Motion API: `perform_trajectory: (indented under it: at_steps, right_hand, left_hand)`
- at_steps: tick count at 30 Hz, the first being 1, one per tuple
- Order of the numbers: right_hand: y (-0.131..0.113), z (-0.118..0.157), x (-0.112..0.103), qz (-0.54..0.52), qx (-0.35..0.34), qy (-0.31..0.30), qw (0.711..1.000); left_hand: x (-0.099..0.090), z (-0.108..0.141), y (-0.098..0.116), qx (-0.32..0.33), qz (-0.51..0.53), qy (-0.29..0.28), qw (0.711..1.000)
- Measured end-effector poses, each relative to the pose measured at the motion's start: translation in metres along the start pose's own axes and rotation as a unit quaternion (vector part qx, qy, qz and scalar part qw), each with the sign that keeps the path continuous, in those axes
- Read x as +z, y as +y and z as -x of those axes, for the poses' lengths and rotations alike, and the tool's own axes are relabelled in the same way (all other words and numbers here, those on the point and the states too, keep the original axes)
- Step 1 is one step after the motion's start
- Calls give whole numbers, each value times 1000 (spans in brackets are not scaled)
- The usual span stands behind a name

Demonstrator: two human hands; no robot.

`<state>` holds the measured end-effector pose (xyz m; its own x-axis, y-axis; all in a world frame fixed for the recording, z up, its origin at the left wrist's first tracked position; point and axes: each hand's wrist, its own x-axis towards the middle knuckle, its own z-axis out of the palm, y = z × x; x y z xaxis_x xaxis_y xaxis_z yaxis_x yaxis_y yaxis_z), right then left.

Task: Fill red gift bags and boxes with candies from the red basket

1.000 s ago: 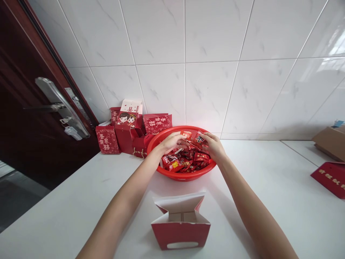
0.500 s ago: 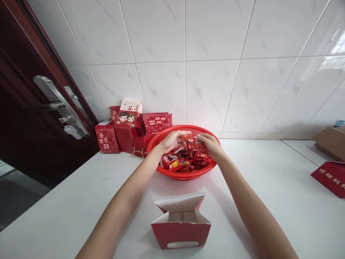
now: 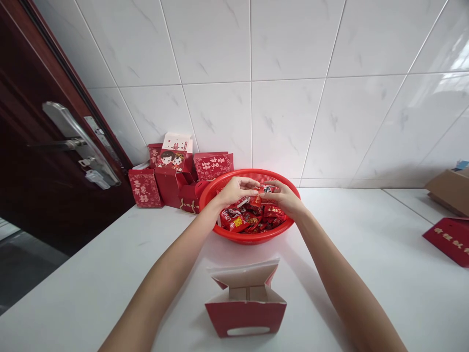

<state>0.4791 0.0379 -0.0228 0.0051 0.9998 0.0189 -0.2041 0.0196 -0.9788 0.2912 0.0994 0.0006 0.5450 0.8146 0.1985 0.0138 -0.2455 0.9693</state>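
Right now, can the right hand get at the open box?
Probably yes: the right hand is over the basket, and only bare table shows between basket and open box.

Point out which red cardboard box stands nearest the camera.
The open-topped red cardboard box with a white oval on its front, standing by itself; the other boxes sit farther away.

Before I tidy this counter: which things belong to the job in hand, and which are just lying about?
In the job:
- red packets
- red basket holding them
- open box in front

Apparently lying about:
- decorated boxes by the wall, possibly spares
- cardboard box, far right
- red printed piece near it
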Motion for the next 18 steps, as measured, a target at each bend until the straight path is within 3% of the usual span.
perform_trajectory:
  at_steps: [6,9,11,13,16,18]
  right_hand:
    - [-7,5,6,-12,-42,-3,999]
    - [-10,2,5,-87,-97,67,989]
    - [-12,-1,3,-134,-126,110,977]
    - [-14,-3,-1,-158,-150,130,967]
    - [-16,-4,-3,-162,-165,139,963]
    - [-15,-4,-3,-160,-159,144,964]
  left_hand:
    - [3,-3,-4,41,19,10,999]
    - [3,-5,-8,64,-27,29,997]
    - [6,-5,-11,93,-128,-6,987]
    - [14,-2,-12,123,-257,-108,953]
    - [32,3,-12,180,-422,-268,847]
    - [45,5,-11,209,-504,-306,780]
